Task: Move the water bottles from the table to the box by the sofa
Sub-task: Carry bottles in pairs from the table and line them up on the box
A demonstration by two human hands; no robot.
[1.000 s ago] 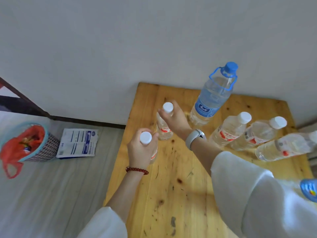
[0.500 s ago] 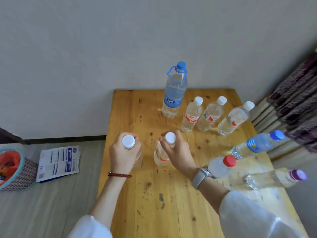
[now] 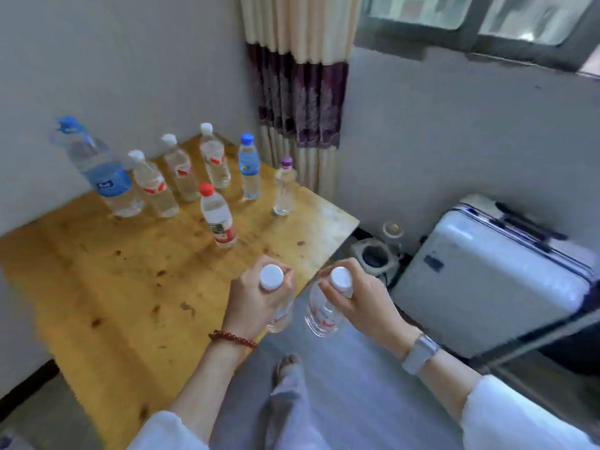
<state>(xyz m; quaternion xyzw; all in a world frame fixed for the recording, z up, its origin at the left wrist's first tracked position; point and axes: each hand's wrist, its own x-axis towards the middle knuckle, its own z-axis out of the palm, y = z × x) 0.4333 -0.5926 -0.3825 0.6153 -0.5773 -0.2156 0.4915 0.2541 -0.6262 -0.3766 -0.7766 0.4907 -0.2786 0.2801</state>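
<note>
We had a white-capped bottle in each of our hands. Our left hand [image 3: 256, 297] gripped one bottle [image 3: 281, 311] just under its cap, fingers curled round the neck, at the near edge of the wooden surface [image 3: 107, 287]. Our right hand [image 3: 357, 300] held the second bottle [image 3: 321, 311] the same way, already out past the edge and over the grey floor [image 3: 344, 378]. Both bottles hung upright, close together but not touching.

We judged the step in hand to be the carry toward the box by the sofa. Neither box nor sofa showed in view, so we would need to turn and find them before walking. A neck grip lets a full bottle swing, so we would keep the bottles low, apart from each other, and clear of the white suitcase [image 3: 487, 274] standing near our right side. We would set them down into the box rather than drop them.

Seven bottles stood on the surface behind: a large one with a blue handle cap [image 3: 97, 170], three white-capped ones [image 3: 180, 172], a red-capped one [image 3: 217, 216], a blue-capped one [image 3: 249, 167] and a purple-capped one [image 3: 284, 188]. So most of the task was not yet done.

As for writing, the pictures were too blurred to read. The large bottle wore a blue label with white marks we could not make out. The white-capped bottles, ours included, carried red-and-white labels with no legible brand.
</note>
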